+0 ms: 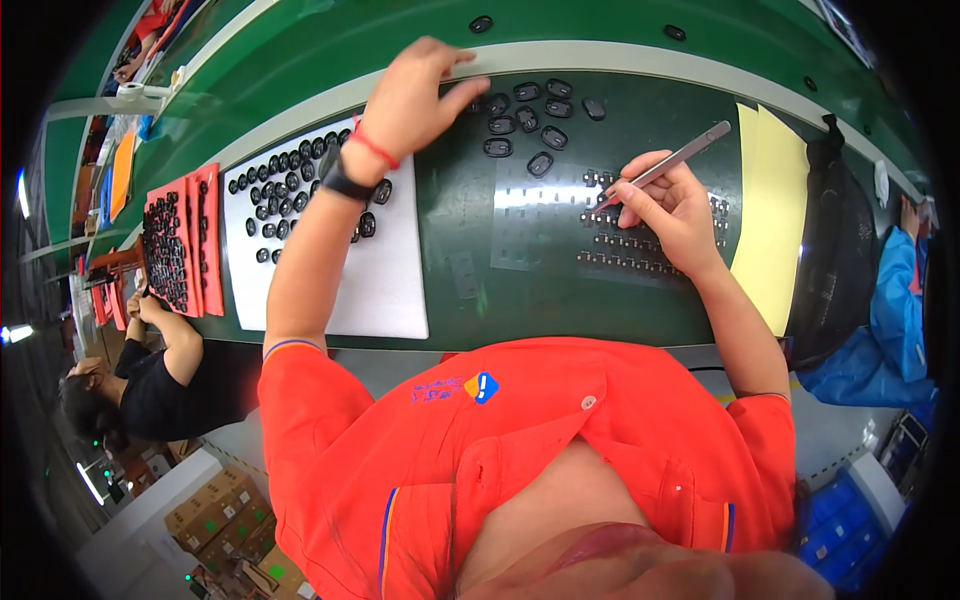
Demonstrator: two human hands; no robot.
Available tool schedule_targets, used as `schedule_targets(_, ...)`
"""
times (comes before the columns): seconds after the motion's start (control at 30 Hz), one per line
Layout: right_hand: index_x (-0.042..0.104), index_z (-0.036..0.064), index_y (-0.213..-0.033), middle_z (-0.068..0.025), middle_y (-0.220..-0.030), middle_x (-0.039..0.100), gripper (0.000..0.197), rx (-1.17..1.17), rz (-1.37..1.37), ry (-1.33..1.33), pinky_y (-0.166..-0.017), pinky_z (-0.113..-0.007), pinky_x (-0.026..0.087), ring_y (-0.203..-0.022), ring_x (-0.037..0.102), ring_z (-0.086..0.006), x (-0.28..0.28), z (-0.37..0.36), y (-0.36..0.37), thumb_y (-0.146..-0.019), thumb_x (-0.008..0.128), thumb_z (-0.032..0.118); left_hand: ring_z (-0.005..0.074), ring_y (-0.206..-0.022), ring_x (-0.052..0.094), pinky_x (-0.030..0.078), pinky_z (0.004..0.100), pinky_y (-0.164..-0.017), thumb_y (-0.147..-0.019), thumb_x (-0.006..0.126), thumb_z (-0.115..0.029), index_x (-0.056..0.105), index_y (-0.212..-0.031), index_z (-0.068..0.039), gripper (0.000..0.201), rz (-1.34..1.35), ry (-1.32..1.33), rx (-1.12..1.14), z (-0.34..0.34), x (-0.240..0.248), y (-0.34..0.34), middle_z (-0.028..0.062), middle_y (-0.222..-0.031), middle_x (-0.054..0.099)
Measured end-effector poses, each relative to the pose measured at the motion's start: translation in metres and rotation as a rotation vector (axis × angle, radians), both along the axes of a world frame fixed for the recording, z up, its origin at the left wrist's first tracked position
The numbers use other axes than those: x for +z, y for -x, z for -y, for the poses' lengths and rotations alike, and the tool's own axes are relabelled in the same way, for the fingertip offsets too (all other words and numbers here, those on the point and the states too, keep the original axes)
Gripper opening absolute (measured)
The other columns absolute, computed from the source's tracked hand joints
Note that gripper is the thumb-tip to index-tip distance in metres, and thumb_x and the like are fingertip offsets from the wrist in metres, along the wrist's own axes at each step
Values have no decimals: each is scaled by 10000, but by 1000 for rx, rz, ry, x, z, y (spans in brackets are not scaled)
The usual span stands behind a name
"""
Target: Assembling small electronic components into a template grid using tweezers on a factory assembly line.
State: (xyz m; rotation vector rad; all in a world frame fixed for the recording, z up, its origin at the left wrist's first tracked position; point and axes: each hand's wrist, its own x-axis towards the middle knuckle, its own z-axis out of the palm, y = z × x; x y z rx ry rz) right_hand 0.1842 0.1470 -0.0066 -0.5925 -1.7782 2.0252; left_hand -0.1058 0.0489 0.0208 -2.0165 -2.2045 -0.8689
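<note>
At the far left a co-worker in black (160,385) sits beside red sheets (212,290) that carry many small black parts. Next comes a white board (385,300) lying on the dark green tabletop (450,215), with black oval pieces (285,207) set out in uneven rows across its upper part. The left forearm crosses this board, and the left hand (415,100), wearing a red cord and a black band at the wrist, is above the far edge of the tabletop; its thumb and forefinger are parted with a gap between them, though it is blurred and I cannot tell whether the thumb touches a piece. Just right of it lie loose black pieces (554,135), well spread. Nearer the person is a clear sheet (510,250) bearing rows of small metal parts (628,256). Over these the right hand (665,205) pinches metal tweezers (690,152) between closed fingers, their tip pointing down-left at the rows. Beyond are yellow sheets (775,220), a black bag (835,250) and blue cloth (893,310).
</note>
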Motion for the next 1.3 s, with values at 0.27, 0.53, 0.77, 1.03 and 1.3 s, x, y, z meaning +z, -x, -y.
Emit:
schedule_targets(0.27, 497, 6, -1007, -102, -865, 626, 161, -33, -15, 13, -610, -212, 482, -652, 578, -96, 1, 3, 1, -868, 573, 32, 346, -864, 552, 449, 397, -787, -758, 615, -144, 662, -886, -35, 175, -140, 3, 128, -64, -11, 32, 181, -878, 584)
schedule_targets(0.53, 497, -6, -1028, -103, -862, 627, 180, -100, -1, -58, -637, -209, 488, -696, 602, -100, -4, 1, 1, -869, 573, 31, 335, -829, 564, 460, 368, -749, -732, 636, -151, 640, -903, -15, 219, 54, 31, 87, -34, 15, -3, 170, -857, 594)
schedule_targets(0.77, 503, -5, -1021, -101, -876, 632, 173, -66, 29, -94, -641, -205, 484, -694, 598, -92, -5, 0, 0, -869, 575, 36, 285, -798, 546, 458, 350, -703, -725, 669, -107, 628, -922, -49, 209, 248, 120, -317, 44, -2, -107, 99, -833, 542)
schedule_targets(1.03, 517, 4, -996, -95, -871, 643, 146, -45, 23, -105, -631, -198, 478, -683, 591, -84, -5, 0, 1, -867, 578, 34, 237, -749, 515, 444, 328, -660, -663, 750, -138, 590, -1091, -98, 457, 233, 110, -266, 49, -18, -121, 70, -841, 512)
schedule_targets(1.3, 515, 0, -1003, -101, -875, 638, 153, -14, -22, 7, -643, -211, 483, -697, 588, -91, -4, -3, -2, -870, 578, 40, 229, -762, 496, 431, 324, -663, -660, 749, -165, 583, -1112, -104, 485, 193, 109, -289, 50, -23, -121, 68, -856, 481)
